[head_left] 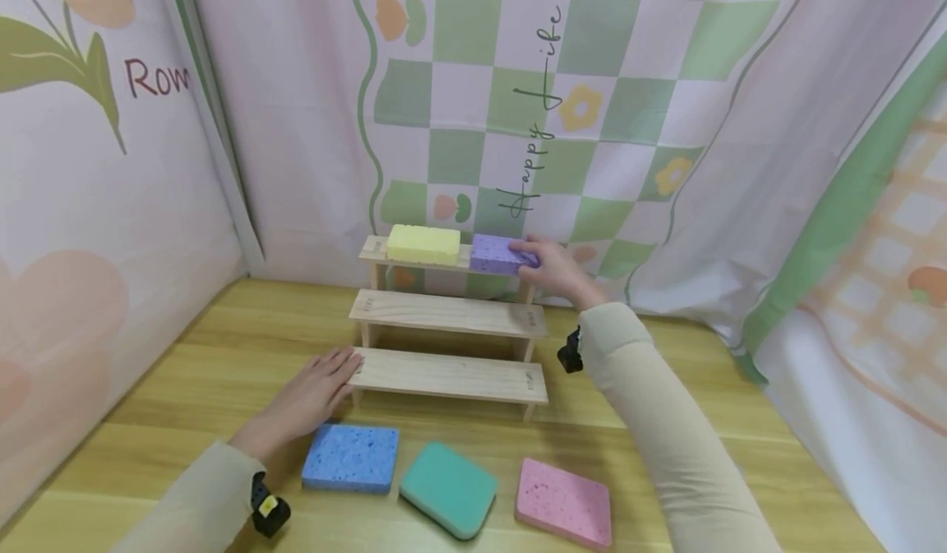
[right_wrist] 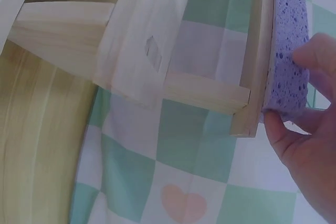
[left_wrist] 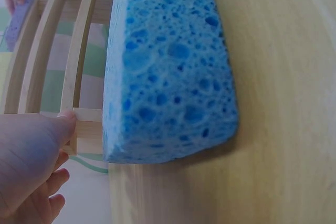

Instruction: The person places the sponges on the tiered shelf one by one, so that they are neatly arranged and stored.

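Observation:
My right hand (head_left: 551, 267) grips the right end of a purple sponge (head_left: 491, 254), thumb at its lower corner in the right wrist view. The sponge lies along the right part of the top step of a three-step wooden display stand (head_left: 447, 313). A yellow sponge (head_left: 423, 244) sits on the same step to the left, a small gap between them. My left hand (head_left: 314, 393) holds the left end of the bottom step, with the thumb (left_wrist: 65, 125) against its edge in the left wrist view. Close below that hand, a blue sponge (head_left: 351, 458) lies on the table.
A teal sponge (head_left: 448, 489) and a pink sponge (head_left: 564, 502) lie on the wood-grain table (head_left: 222, 356) in front of the stand. Behind the stand hangs a green-and-white checked curtain (head_left: 466, 23). Printed fabric (head_left: 89, 208) closes off the left side.

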Demonstrator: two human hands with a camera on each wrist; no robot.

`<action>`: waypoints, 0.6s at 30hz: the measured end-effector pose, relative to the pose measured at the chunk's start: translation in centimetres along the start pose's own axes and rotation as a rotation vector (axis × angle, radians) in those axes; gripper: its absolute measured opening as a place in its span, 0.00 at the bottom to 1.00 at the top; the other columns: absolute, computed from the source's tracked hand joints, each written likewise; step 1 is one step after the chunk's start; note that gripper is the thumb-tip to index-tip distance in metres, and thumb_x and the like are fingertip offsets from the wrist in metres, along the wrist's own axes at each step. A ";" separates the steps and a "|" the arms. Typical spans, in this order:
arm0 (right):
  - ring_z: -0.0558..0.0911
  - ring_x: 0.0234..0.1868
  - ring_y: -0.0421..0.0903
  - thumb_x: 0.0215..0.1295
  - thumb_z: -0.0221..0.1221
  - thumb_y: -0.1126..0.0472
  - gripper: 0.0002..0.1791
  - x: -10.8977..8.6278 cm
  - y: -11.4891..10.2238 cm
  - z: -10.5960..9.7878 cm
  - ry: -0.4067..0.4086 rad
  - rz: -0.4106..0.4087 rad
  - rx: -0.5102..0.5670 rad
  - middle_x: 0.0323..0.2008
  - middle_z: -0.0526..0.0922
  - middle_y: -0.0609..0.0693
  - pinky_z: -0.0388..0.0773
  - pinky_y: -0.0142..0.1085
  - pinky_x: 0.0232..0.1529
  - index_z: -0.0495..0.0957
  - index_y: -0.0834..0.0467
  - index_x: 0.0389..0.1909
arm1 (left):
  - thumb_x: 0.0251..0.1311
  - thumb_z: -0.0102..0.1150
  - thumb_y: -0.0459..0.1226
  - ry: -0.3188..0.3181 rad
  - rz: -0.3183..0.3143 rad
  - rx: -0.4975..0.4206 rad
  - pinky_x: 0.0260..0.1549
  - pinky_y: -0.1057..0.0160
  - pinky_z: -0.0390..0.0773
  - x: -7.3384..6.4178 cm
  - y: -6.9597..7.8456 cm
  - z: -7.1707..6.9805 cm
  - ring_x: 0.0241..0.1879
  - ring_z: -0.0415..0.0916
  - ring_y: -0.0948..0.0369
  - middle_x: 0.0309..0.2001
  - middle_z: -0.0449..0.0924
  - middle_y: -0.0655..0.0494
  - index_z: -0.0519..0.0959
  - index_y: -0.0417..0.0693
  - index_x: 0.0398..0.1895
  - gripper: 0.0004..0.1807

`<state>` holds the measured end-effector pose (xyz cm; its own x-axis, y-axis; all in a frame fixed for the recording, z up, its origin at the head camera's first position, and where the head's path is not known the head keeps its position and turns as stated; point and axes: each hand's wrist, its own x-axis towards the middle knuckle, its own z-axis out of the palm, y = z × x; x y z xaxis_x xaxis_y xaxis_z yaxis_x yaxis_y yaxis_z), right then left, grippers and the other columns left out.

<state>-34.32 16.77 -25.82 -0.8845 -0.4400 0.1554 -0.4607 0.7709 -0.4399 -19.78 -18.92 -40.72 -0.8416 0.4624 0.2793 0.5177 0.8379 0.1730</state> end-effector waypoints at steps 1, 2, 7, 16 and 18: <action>0.58 0.63 0.64 0.59 0.54 0.65 0.30 0.1 0.0 0.1 0.006 -0.004 -0.007 0.67 0.53 0.66 0.56 0.56 0.61 0.63 0.60 0.65 | 0.67 0.48 0.36 -0.001 0.000 0.000 0.59 0.42 0.56 0.0 0.0 0.0 0.63 0.55 0.40 0.64 0.58 0.35 0.61 0.32 0.65 0.26; 0.58 0.64 0.64 0.60 0.54 0.66 0.30 0.1 -0.1 0.1 0.014 -0.006 -0.017 0.67 0.54 0.66 0.56 0.56 0.61 0.63 0.60 0.65 | 0.67 0.48 0.37 -0.001 -0.001 0.000 0.59 0.42 0.56 0.0 0.0 0.0 0.63 0.55 0.40 0.64 0.58 0.35 0.61 0.33 0.65 0.26; 0.62 0.61 0.63 0.60 0.54 0.68 0.27 0.4 -0.3 0.6 0.064 -0.028 -0.035 0.64 0.60 0.67 0.58 0.54 0.61 0.66 0.64 0.62 | 0.67 0.48 0.36 -0.003 -0.003 -0.006 0.59 0.42 0.55 0.0 0.0 0.0 0.63 0.54 0.41 0.64 0.58 0.35 0.61 0.33 0.65 0.26; 0.65 0.59 0.63 0.59 0.54 0.70 0.25 0.8 -0.5 1.1 0.111 -0.054 -0.060 0.60 0.65 0.68 0.59 0.51 0.61 0.68 0.67 0.60 | 0.67 0.48 0.37 -0.008 -0.007 0.000 0.60 0.42 0.54 0.0 -0.2 0.2 0.63 0.54 0.41 0.65 0.57 0.36 0.60 0.33 0.65 0.26; 0.64 0.60 0.63 0.60 0.54 0.69 0.25 0.8 -0.6 1.1 0.112 -0.047 -0.068 0.60 0.64 0.68 0.58 0.51 0.62 0.68 0.67 0.60 | 0.67 0.47 0.37 -0.011 -0.009 0.001 0.60 0.43 0.54 0.0 -0.2 0.3 0.64 0.54 0.41 0.65 0.57 0.36 0.60 0.33 0.65 0.26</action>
<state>-34.68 15.43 -26.37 -0.8626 -0.4253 0.2741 -0.5027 0.7816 -0.3694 -19.95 -19.02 -40.99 -0.8479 0.4579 0.2673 0.5099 0.8425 0.1740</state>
